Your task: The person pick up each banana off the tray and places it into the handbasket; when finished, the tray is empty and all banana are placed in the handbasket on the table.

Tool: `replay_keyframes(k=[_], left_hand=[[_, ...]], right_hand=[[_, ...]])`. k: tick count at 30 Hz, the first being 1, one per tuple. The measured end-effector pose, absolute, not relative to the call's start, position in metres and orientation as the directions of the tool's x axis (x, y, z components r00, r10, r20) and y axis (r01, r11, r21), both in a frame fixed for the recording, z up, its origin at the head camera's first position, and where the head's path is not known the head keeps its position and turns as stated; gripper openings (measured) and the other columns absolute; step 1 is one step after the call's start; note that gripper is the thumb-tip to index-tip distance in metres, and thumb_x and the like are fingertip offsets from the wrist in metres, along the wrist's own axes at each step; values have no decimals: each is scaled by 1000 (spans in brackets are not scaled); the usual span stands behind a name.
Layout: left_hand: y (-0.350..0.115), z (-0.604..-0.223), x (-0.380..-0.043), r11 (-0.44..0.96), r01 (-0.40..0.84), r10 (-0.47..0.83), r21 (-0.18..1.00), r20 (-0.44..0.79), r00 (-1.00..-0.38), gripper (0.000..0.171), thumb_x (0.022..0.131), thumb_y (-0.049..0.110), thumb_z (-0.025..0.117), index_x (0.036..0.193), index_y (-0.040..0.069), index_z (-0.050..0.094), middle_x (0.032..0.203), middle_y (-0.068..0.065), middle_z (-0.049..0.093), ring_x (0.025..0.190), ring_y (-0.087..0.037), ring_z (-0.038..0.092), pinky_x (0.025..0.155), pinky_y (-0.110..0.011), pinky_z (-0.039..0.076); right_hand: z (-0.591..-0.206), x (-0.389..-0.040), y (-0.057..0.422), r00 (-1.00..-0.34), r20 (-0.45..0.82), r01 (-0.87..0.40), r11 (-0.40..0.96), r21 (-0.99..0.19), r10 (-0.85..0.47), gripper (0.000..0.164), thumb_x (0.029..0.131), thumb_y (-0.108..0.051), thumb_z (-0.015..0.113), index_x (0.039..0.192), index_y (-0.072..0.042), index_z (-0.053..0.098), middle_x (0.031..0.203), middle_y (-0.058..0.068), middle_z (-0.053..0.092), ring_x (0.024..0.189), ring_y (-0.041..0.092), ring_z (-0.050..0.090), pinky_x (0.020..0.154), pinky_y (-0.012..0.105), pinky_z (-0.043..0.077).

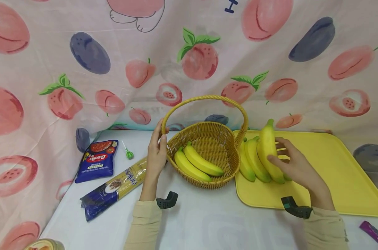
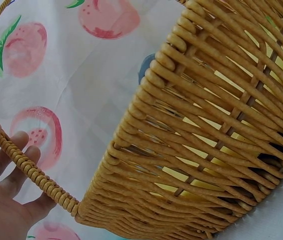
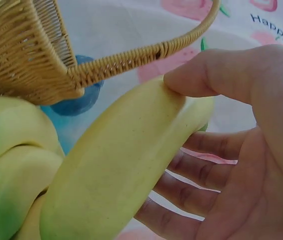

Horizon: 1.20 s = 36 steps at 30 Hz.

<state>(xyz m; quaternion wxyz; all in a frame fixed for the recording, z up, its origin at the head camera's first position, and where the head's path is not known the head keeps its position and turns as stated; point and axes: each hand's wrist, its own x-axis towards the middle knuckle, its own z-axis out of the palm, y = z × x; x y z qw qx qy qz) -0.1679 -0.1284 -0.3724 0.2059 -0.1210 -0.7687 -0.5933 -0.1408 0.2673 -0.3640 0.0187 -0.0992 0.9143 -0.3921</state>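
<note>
A wicker basket (image 1: 199, 185) with a tall arched handle stands on the table, two bananas (image 1: 204, 161) lying inside it. My left hand (image 1: 156, 152) holds the basket's handle (image 2: 36, 177) low on its left side, the thumb on one side and the fingers behind. In my right hand (image 1: 290, 161) is a banana (image 3: 116, 160), gripped between the thumb on its near face and the fingers along its far side. It leans upright at the right end of a row of bananas (image 3: 19, 185) on the left part of the yellow tray (image 1: 342, 173).
Left of the basket lie a spaghetti packet (image 1: 114, 187), a blue Barilla pouch (image 1: 98, 161) and a green lollipop (image 1: 129, 154). A jar lid (image 1: 43, 244) shows at the bottom left, a purple packet (image 1: 374, 234) at the bottom right. A fruit-print curtain (image 1: 170, 45) hangs behind the table.
</note>
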Motion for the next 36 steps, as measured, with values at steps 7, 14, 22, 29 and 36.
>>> replay_keyframes(k=[7, 14, 22, 29, 36], left_hand=[[-129, -373, -168, 267, 424, -58, 865, 454, -889, 47, 102, 8, 36, 148, 14, 31, 127, -20, 54, 124, -30, 48, 106, -46, 36], [-129, -373, -167, 260, 427, -56, 866, 455, -889, 47, 102, 8, 36, 148, 12, 31, 127, -20, 54, 124, -30, 48, 107, -46, 35], [-128, -372, -168, 260, 428, -61, 866, 457, -887, 47, 101, 6, 36, 148, 10, 31, 126, -21, 54, 123, -31, 48, 106, -46, 35], [-127, -372, -167, 267, 422, -64, 866, 453, -889, 47, 101, 4, 37, 147, 6, 31, 126, -22, 54, 123, -34, 48, 105, -48, 36], [-127, -370, -167, 276, 417, -67, 866, 450, -891, 47, 101, 4, 36, 147, 6, 30, 126, -23, 54, 123, -34, 48, 105, -48, 36]], right_hand=[[-362, -135, 259, -958, 157, -279, 648, -708, -241, 63, 92, -22, 62, 144, -9, 30, 128, 16, 46, 112, 12, 48, 80, 8, 42], [-354, -127, 248, -945, 193, -321, 623, -714, -265, 61, 90, -19, 64, 142, -17, 32, 124, 2, 47, 108, -3, 43, 85, 8, 41], [-348, -121, 240, -917, 226, -388, 605, -695, -327, 62, 89, -14, 65, 142, -26, 34, 124, -5, 49, 110, 1, 47, 88, 9, 41], [-349, -117, 233, -899, 242, -427, 618, -660, -364, 64, 88, -15, 67, 142, -23, 35, 129, 1, 51, 110, -3, 47, 90, 8, 39], [-353, -121, 223, -830, 309, -549, 579, -603, -465, 66, 85, -10, 70, 141, -21, 38, 125, -6, 52, 110, 0, 47, 92, 12, 38]])
